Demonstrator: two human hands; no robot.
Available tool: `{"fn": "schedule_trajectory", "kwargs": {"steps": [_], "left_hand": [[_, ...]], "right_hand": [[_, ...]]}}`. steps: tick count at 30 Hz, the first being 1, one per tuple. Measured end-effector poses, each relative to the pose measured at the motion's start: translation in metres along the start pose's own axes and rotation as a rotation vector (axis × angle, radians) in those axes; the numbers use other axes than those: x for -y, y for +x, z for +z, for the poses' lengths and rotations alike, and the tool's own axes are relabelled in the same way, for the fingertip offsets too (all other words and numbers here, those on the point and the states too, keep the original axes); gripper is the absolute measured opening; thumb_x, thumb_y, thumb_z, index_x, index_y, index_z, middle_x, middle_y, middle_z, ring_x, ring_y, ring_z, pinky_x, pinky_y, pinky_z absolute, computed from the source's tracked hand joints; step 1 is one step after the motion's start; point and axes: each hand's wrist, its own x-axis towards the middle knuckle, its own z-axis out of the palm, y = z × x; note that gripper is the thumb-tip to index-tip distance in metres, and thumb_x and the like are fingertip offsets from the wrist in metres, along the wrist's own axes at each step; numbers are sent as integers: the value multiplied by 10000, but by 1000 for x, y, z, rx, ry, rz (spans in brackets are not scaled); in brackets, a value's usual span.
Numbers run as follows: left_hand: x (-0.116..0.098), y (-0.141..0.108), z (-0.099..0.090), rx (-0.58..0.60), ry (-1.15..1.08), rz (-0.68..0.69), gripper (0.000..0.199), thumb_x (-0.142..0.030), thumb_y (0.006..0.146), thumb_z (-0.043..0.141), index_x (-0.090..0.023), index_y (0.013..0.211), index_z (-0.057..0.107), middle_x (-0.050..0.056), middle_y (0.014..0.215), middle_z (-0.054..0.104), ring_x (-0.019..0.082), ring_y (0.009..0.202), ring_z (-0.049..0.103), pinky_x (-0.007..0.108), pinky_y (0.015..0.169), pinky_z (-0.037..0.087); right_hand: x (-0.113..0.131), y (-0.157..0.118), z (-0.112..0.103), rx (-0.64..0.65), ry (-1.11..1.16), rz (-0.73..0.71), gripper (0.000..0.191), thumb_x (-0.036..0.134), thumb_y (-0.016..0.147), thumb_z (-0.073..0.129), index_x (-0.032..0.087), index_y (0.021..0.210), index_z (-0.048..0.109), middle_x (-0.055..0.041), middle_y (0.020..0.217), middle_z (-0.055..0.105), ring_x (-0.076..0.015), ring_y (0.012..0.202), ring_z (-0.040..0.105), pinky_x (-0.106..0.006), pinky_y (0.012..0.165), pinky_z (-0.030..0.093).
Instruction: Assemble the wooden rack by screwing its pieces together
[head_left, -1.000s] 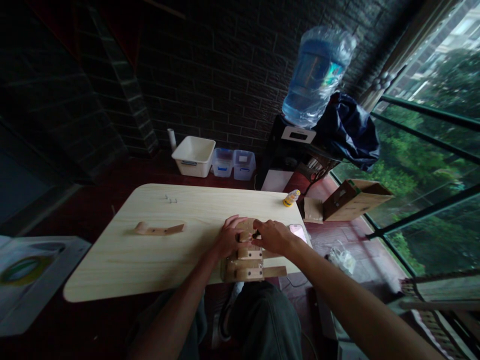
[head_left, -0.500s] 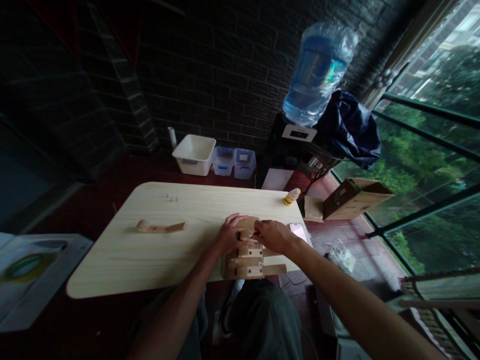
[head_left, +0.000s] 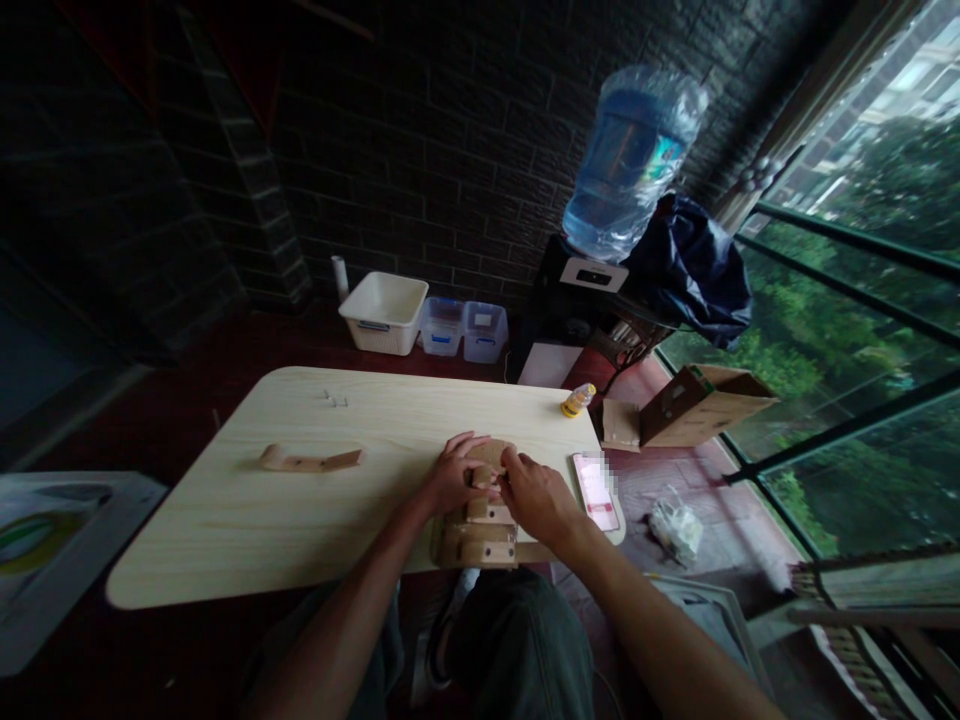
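Observation:
A wooden assembly [head_left: 487, 548] of several light-brown pieces with dark holes lies at the table's front edge, in front of me. My left hand [head_left: 452, 480] is on its upper left part, fingers bent around a small wooden block [head_left: 482, 476]. From the right, my right hand [head_left: 529, 492] reaches the same block with its fingers pinched together; whatever they hold is hidden. Off to the left, a separate curved wooden piece [head_left: 311, 461] with dark holes rests on the table. Several small metal parts [head_left: 336, 400] lie farther back.
On the pale table [head_left: 225, 510], a yellow-labelled bottle [head_left: 577, 401] stands at the back right, and a phone [head_left: 594, 490] lies right of my right hand. Behind the table are a white basket [head_left: 385, 312], clear bins [head_left: 484, 333] and a water dispenser [head_left: 592, 285].
The view has shifted slightly. My right hand has turned and drawn closer over the block, uncovering more of the phone. My left hand stays on the assembly.

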Motion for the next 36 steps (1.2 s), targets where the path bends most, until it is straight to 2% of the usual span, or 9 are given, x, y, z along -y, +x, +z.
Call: {"fn": "schedule_trajectory", "kwargs": {"steps": [8, 13, 19, 25, 28, 32, 36], "left_hand": [[-2, 0, 2, -2, 19, -23, 354, -518, 686, 867, -312, 971, 824, 6, 1524, 520, 337, 1457, 327, 520, 1245, 323], [1, -5, 5, -40, 19, -63, 399, -565, 684, 858, -288, 968, 824, 9, 1638, 367, 356, 1537, 212, 532, 1268, 270], [2, -15, 4, -56, -3, -128, 502, -612, 653, 865, -271, 1018, 813, 30, 1697, 240, 383, 1562, 163, 554, 1268, 252], [-3, -26, 7, -87, -19, -192, 460, -550, 666, 864, -221, 984, 814, 57, 1700, 232, 382, 1542, 244, 539, 1267, 262], [-7, -29, 10, -102, -72, -238, 445, -544, 669, 849, -216, 966, 808, 62, 1677, 289, 359, 1538, 274, 540, 1248, 303], [-13, -29, 9, -62, -112, -257, 417, -527, 680, 832, -206, 944, 801, 89, 1646, 344, 343, 1536, 293, 543, 1241, 312], [-19, -28, 8, -28, -125, -267, 417, -519, 694, 809, -205, 968, 794, 94, 1634, 362, 342, 1536, 295, 544, 1251, 298]], "right_hand": [[-19, 5, -2, -25, 69, -71, 209, 248, 1035, 437, 239, 1230, 512, -82, 1185, 689, -203, 965, 685, -281, 749, 425], [-24, 6, 8, -50, 225, -174, 221, 203, 1024, 437, 231, 1234, 500, -79, 1178, 692, -195, 978, 668, -275, 781, 425], [-22, 4, 13, -117, 325, -185, 277, 218, 1019, 434, 256, 1286, 496, -70, 1213, 701, -202, 1015, 680, -287, 819, 466], [-18, -5, 11, -147, 285, -133, 395, 193, 980, 470, 292, 1363, 486, -64, 1205, 717, -213, 1017, 691, -307, 839, 494], [-19, -9, 15, -170, 332, -125, 439, 177, 975, 463, 284, 1401, 450, -69, 1245, 707, -208, 1054, 686, -303, 854, 498], [-21, -15, 22, -222, 462, -155, 381, 155, 978, 433, 243, 1347, 470, -88, 1286, 686, -196, 1101, 673, -301, 896, 494], [-18, -21, 20, -203, 491, -184, 375, 145, 990, 402, 231, 1351, 457, -93, 1228, 706, -193, 1090, 682, -293, 908, 485]]}}
